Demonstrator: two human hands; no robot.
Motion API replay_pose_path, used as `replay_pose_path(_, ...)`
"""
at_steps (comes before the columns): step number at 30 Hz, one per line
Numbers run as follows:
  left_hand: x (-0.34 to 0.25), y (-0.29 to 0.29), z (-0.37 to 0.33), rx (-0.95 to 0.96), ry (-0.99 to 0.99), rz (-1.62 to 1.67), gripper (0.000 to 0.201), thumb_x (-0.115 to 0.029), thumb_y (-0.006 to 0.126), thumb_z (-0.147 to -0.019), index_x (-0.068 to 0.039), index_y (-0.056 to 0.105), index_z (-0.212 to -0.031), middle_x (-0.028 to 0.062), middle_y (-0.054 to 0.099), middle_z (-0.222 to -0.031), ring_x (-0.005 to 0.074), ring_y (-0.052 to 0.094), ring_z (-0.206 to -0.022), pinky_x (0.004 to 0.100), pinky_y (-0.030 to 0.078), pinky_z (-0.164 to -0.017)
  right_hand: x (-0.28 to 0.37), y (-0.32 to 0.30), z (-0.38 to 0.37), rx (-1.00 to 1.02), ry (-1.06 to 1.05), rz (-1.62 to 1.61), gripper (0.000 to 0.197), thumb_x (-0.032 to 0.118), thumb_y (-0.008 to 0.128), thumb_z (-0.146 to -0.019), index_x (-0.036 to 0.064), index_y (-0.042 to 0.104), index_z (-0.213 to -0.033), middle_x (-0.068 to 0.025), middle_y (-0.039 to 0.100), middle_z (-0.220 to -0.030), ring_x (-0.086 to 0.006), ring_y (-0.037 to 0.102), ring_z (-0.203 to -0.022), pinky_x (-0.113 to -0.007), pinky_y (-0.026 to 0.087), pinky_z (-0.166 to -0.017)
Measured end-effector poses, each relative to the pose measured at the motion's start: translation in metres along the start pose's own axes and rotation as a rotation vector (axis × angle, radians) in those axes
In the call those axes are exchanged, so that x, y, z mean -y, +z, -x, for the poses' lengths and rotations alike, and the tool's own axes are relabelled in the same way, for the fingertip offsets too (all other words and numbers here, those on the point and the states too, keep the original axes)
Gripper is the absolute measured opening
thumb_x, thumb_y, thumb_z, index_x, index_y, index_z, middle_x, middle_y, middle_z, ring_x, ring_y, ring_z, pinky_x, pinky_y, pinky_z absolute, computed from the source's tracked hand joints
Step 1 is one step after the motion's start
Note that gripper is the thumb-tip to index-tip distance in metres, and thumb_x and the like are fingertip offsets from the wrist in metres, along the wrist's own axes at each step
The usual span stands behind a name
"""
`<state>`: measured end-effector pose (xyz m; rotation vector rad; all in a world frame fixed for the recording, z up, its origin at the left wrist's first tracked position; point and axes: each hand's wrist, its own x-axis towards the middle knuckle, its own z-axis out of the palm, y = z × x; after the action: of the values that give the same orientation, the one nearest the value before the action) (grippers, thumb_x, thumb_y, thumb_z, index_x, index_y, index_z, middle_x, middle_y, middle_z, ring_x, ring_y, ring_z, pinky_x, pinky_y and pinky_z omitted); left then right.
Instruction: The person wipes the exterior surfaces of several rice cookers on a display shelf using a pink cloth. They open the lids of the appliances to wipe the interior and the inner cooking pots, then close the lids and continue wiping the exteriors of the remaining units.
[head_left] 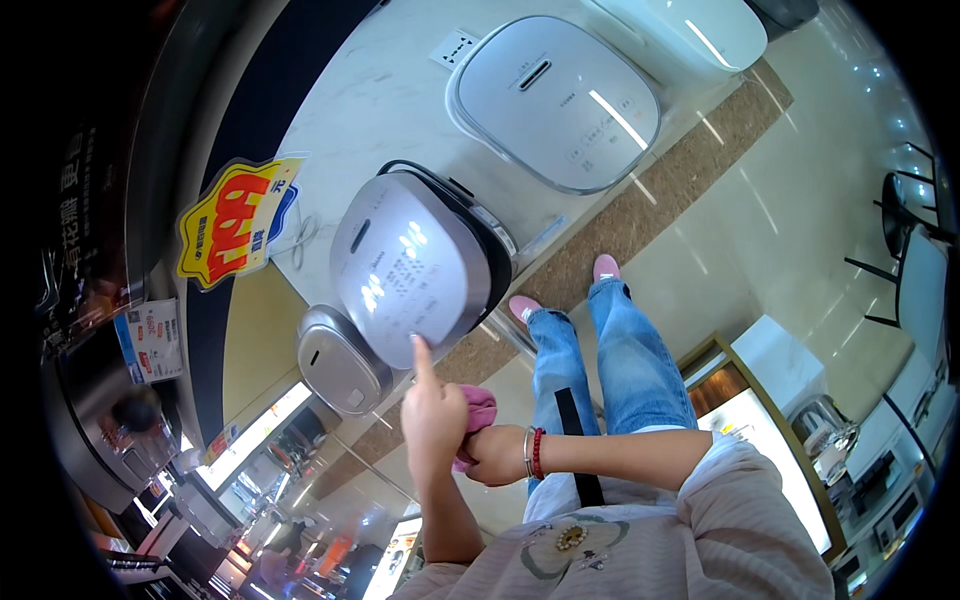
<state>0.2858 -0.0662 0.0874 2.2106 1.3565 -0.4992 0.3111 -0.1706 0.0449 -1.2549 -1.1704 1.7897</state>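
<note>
Pressure from the pointing, seemingly empty left hand (434,415) could smudge the rounded silver plastic cooker (412,268); right hand (497,456) clutches pink cloth (481,406).

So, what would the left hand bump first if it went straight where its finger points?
The shiny silver, rounded cooker lid; the left hand may be touching it, but depth is unclear.

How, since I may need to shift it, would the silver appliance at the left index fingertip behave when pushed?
The silver appliance probably won't roll, given its broad, rounded-square shape. Its lid looks glossy, with bright reflections, so the left hand may find it slippery. Its bulk beside that hand suggests some weight.
</note>
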Motion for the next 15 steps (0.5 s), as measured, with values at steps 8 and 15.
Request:
replay_pose_path(8, -0.004, 0.058, -0.019, 0.243, -0.171, -0.054, 0.083, -0.009, 0.045, -0.075, 0.006, -0.011, -0.134, 0.0280, 0.059, -0.076, 0.0403, 0.059, -0.070, 0.0432, 0.046, -0.066, -0.016, -0.004, 0.019, 0.048, 0.107, 0.071, 0.023, 0.018, 0.047, -0.073, -0.0014, 0.059, -0.070, -0.0228, 0.060, -0.071, -0.0384, 0.058, -0.068, -0.045, 0.046, -0.066)
replay_pose_path(15, -0.010, 0.090, -0.027, 0.190, -0.095, -0.173, 0.089, -0.010, 0.048, -0.072, 0.018, -0.016, -0.126, 0.0249, 0.061, -0.077, 0.0379, 0.061, -0.068, 0.0420, 0.049, -0.064, -0.018, -0.022, 0.041, 0.069, 0.173, 0.083, 0.026, 0.017, 0.045, -0.072, -0.0034, 0.060, -0.072, -0.0245, 0.060, -0.075, -0.0374, 0.059, -0.071, -0.044, 0.046, -0.068)
